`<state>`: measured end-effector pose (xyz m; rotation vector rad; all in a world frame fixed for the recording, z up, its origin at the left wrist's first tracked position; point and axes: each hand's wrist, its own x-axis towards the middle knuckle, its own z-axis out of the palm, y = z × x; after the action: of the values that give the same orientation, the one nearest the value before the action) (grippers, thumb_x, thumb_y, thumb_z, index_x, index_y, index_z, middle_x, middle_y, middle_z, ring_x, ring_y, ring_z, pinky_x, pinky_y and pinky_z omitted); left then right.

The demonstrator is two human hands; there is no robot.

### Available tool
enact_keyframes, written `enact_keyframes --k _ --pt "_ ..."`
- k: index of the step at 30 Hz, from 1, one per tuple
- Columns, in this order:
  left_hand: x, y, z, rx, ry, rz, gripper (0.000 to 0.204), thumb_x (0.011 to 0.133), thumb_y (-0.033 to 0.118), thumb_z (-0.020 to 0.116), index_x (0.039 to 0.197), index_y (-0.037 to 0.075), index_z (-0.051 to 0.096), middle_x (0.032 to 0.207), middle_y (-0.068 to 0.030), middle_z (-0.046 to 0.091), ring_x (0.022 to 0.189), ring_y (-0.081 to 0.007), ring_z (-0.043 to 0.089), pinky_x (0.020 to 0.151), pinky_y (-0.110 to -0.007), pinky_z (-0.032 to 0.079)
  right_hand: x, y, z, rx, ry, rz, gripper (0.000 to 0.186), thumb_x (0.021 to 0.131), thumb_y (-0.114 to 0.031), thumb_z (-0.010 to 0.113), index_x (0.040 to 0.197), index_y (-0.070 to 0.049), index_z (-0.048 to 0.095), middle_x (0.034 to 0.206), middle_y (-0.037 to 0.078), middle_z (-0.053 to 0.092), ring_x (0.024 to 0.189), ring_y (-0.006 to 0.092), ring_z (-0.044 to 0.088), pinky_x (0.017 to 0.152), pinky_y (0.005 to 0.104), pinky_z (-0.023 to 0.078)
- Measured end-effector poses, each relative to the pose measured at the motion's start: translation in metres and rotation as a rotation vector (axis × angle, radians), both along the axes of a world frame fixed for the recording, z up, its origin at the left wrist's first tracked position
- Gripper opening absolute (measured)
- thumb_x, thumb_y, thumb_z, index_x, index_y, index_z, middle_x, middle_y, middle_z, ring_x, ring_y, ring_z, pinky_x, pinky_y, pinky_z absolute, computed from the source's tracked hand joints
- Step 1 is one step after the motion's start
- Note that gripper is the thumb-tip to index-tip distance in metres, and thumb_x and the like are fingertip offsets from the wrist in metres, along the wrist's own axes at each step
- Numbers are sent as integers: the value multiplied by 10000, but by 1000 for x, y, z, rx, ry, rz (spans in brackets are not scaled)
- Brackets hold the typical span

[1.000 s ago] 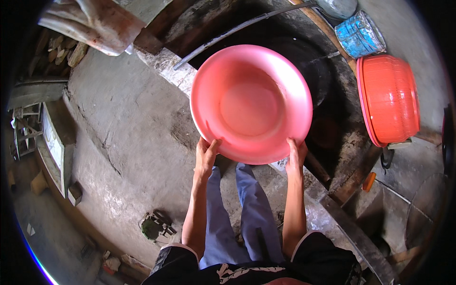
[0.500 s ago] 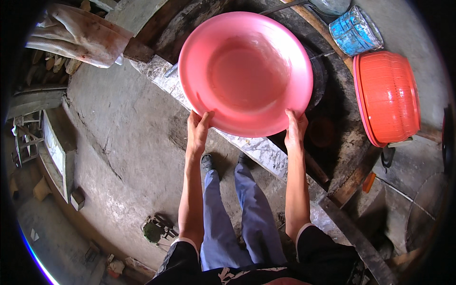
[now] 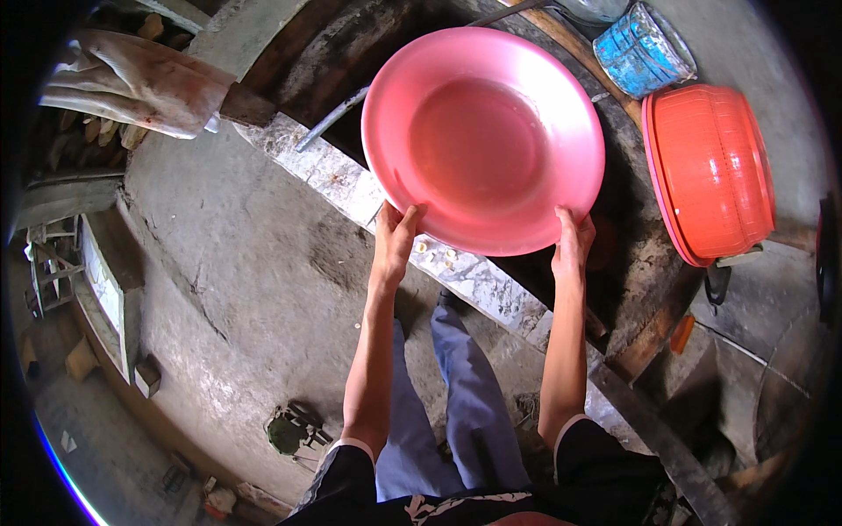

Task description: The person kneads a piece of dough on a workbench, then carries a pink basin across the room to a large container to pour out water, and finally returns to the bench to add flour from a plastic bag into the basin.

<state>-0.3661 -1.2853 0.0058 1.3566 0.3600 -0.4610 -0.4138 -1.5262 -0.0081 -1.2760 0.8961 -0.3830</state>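
Holding a pink basin [image 3: 480, 140] at one o'clock in view, partly hiding a pale ledge [image 3: 478, 282]; gripping its rim with left hand [image 3: 396, 237] at half past seven, right hand [image 3: 572, 240] at half past four. Apparently carrying; likely to need even support next.

Most fingers of the left hand [image 3: 395, 244] and right hand [image 3: 572, 245] are hidden beneath the rim of the pink round plastic basin [image 3: 478, 145], which also covers the middle of a long grey rod [image 3: 331, 118]. Small pale bits [image 3: 450, 255] on the white-mottled ledge [image 3: 342, 184] are too small to tell. At far right, a rounded grey vessel [image 3: 598, 9] is cut off; at near left, a dark green-and-black object [image 3: 288, 433] is too unclear to name.
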Motion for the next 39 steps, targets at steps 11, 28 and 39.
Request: enact_keyframes --k 11,28,39 --pt "-11 31 6 54 -76 133 299 800 153 543 1027 -15 446 806 -59 579 700 -97 526 636 -245 430 7 30 -8 79 -10 92 183 718 -16 588 895 -15 544 850 17 551 780 89 500 773 244 379" --pt "-8 22 -12 53 -39 83 318 795 187 553 1015 -12 437 826 -71 564 713 -113 527 636 -274 454 10 22 -6 -16 48 66 159 728 -15 567 887 -1 562 844 21 563 764 90 505 727 242 395" --pt "-28 8 -5 -6 42 33 405 809 208 519 1131 -6 397 991 -87 544 881 -161 540 737 -331 462 -10 6 5 -58 73 86 208 711 -26 583 914 6 550 873 37 559 783 109 502 752 264 394"
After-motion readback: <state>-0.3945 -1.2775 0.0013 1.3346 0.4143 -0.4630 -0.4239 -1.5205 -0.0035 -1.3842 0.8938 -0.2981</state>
